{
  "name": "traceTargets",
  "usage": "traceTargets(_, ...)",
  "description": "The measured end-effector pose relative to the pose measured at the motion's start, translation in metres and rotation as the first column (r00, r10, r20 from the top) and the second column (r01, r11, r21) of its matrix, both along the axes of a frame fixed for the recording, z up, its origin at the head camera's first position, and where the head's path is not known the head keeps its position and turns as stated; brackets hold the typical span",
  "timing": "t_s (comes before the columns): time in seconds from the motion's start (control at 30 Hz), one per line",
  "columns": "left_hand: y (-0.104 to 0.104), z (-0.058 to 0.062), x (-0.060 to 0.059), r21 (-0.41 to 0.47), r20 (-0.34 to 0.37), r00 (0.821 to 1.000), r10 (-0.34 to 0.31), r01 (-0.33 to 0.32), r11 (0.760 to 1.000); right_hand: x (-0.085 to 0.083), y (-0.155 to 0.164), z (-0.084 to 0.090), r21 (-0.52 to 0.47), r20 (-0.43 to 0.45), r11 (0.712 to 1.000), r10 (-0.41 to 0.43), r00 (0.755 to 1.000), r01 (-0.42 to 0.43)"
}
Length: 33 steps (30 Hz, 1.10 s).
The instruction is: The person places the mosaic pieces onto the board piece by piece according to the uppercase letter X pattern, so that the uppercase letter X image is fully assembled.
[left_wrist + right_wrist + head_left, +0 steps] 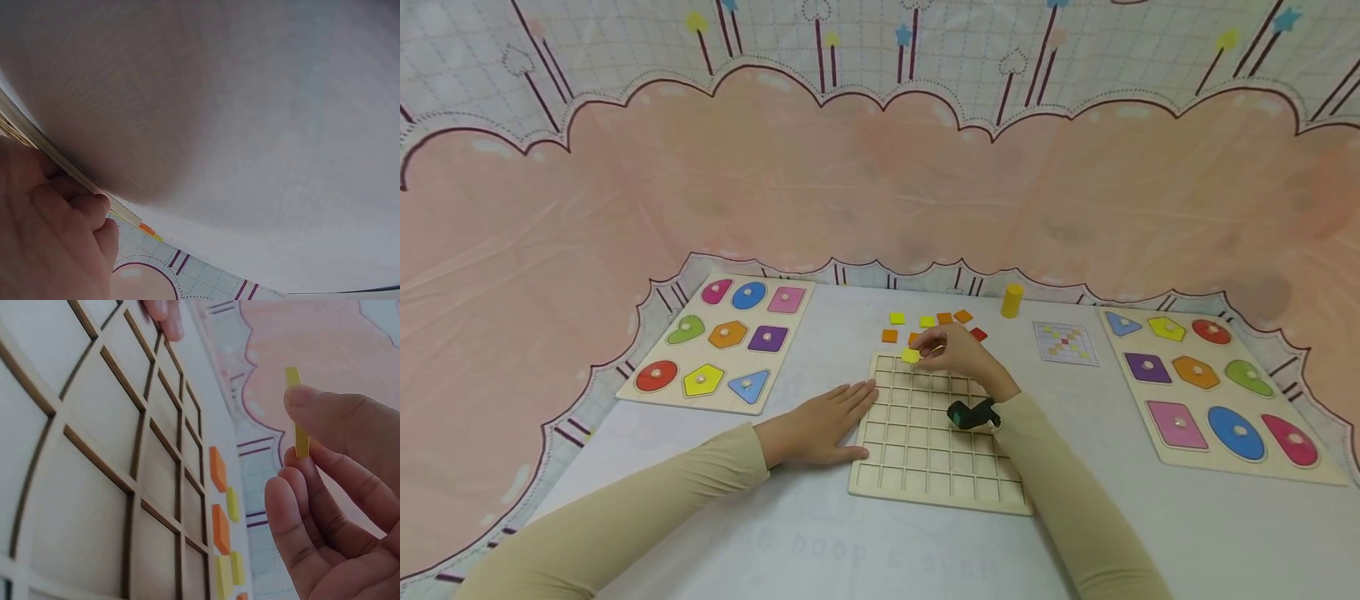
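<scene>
A yellow square tile (910,356) is pinched between the thumb and fingers of my right hand (958,352), over the far left edge of a wooden grid board (891,458). The right wrist view shows that yellow tile (301,442) edge-on, raised off the board. My left hand (820,427) lies with straight fingers against the board's left side, its fingertips touching the edge. Beyond the board lie loose tiles, among them an orange tile (889,336), a yellow tile (897,318) and a red tile (978,334); my right hand partly hides some others.
A yellow cylinder (1012,301) stands at the back, beside a printed pattern card (1047,350). Shape puzzle boards flank the grid: one at left (681,392), one at right (1180,454). A patterned cloth (880,192) hangs behind the white table.
</scene>
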<state>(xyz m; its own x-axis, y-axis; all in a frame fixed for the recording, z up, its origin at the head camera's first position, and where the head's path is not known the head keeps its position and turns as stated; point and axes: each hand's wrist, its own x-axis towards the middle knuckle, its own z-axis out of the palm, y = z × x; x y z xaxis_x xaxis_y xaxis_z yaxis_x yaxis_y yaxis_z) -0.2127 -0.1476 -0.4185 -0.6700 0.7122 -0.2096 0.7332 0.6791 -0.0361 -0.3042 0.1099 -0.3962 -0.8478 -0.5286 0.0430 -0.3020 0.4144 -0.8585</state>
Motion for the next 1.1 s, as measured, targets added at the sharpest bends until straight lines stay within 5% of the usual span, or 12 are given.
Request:
traceTargets(0.53, -0.001, 0.000, 0.001, 0.011, 0.011, 1.000, 0.007, -0.007, 1.000, -0.003, -0.013, -0.019, 0.027, 0.027, 0.999, 0.036, 0.999, -0.036)
traceTargets(1.1, -0.001, -0.003, -0.001, 0.002, 0.002, 1.000, -0.004, 0.004, 1.000, -0.006, -0.016, -0.018, 0.078, 0.005, 0.996, 0.050, 0.999, -0.050)
